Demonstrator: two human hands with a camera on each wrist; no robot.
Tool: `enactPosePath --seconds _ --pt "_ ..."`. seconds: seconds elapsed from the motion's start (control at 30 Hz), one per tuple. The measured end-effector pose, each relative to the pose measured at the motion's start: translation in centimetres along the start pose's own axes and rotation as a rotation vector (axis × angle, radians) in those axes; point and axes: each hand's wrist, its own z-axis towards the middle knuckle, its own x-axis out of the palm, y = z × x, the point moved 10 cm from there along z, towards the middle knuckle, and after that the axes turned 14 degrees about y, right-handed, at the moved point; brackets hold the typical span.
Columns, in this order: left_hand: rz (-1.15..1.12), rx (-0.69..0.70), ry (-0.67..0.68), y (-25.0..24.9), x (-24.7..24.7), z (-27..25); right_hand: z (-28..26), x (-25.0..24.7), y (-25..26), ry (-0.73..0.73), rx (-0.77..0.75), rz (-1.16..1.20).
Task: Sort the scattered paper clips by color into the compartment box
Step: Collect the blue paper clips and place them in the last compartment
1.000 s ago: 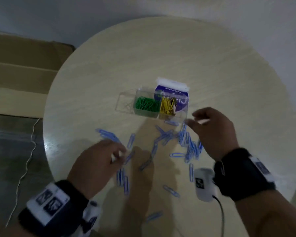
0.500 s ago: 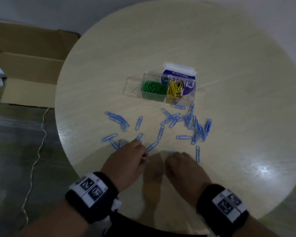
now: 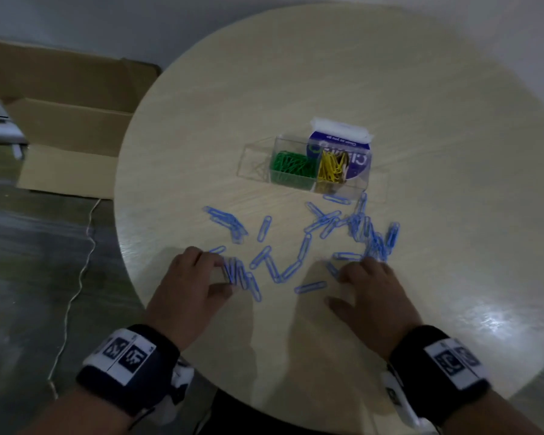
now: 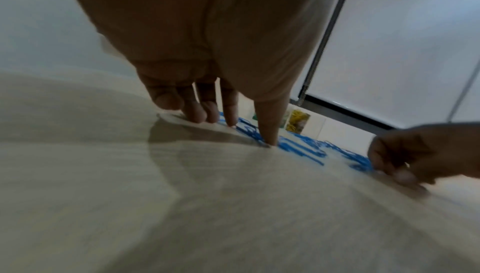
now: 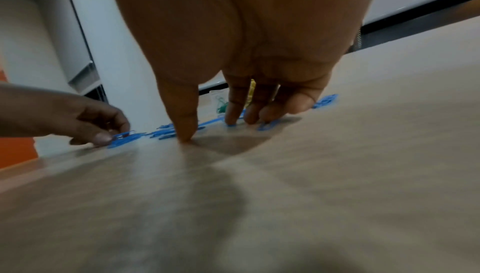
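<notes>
Gathering step: blue paper clips (image 3: 299, 246) lie loose on the round bench (image 3: 421, 89), none boxed yet.

Left hand (image 3: 189, 287) spreads relaxed fingers (image 4: 231, 113) onto a clip cluster at 7 o'clock, gripping nothing; right hand (image 3: 371, 293) does likewise at 5 o'clock, fingertips (image 5: 233, 113) down on clips. The clear compartment box (image 3: 308, 164) sits at 12 o'clock of the scatter, green paper clips (image 3: 291, 164) and yellow paper clips (image 3: 332, 167) each in a cell, the leftmost cell seemingly free. Next, I judge, rake blues together, pinch a bunch, carry it there. A blue-labelled packet (image 3: 339, 142) behind the box crowds nothing; a cardboard carton (image 3: 60, 120) stands off-bench at 10 o'clock.
</notes>
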Motion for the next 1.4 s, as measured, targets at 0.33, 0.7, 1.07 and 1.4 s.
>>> enactPosePath --seconds 0.33,0.7,1.07,1.4 --pt "0.092 -0.060 -0.214 -1.7 -4.9 5.3 1.1 -7.3 -8.3 -0.403 0.303 0.379" --pt "0.071 0.030 -0.091 -4.4 -1.0 5.2 3.7 -2.7 -0.1 -0.197 0.099 0.176" --pt "-0.079 -0.108 -0.143 -1.9 -3.2 3.4 0.5 -4.3 -2.8 -0.320 0.165 0.319" --pt "0.000 -0.065 0.032 -6.4 0.8 5.1 3.2 -2.1 2.5 -0.075 0.105 0.130"
